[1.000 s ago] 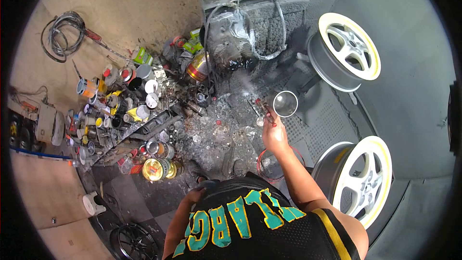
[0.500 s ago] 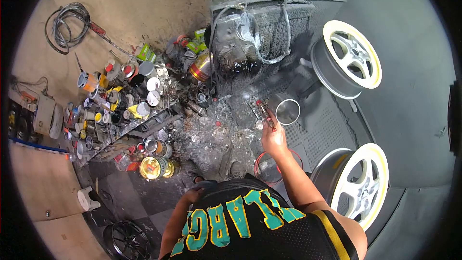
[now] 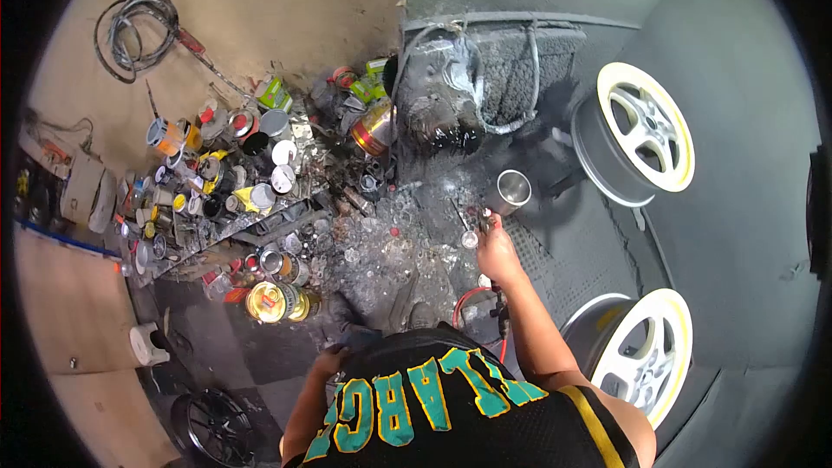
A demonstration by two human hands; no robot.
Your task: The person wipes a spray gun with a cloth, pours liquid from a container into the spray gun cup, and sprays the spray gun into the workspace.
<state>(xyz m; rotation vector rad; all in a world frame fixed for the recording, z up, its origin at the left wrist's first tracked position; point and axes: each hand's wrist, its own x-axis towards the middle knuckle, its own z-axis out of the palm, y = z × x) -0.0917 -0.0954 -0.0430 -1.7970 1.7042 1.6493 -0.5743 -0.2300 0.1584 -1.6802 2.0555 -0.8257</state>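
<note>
My right hand (image 3: 498, 251) is out in front of me, its fingers wrapped round a spray gun (image 3: 488, 215) whose body is mostly hidden by the hand. The gun's open-topped metal cup (image 3: 513, 191) rises just beyond my fingers. A red air hose (image 3: 459, 305) loops under my forearm, with a dark fitting beside the wrist. My left hand (image 3: 331, 359) hangs low by my leg near the shirt hem, and its fingers are too unclear to read. To the right of the gun stands a wheel rim (image 3: 652, 126) with a pale face and yellowish edge; a second rim (image 3: 646, 355) is nearer me.
Paint cans and pots crowd a low shelf (image 3: 243, 230) on the left. Gold tins (image 3: 270, 302) stand on the floor near my feet. A paint-crusted drum (image 3: 438, 91) is against the back wall. A black wheel (image 3: 212, 425) and a white stool (image 3: 149, 344) are lower left.
My view has shifted, so the surroundings sit lower. My right hand has carried the spray gun farther forward, and its cup looks smaller and more tilted. The red hose now hangs differently below the forearm.
</note>
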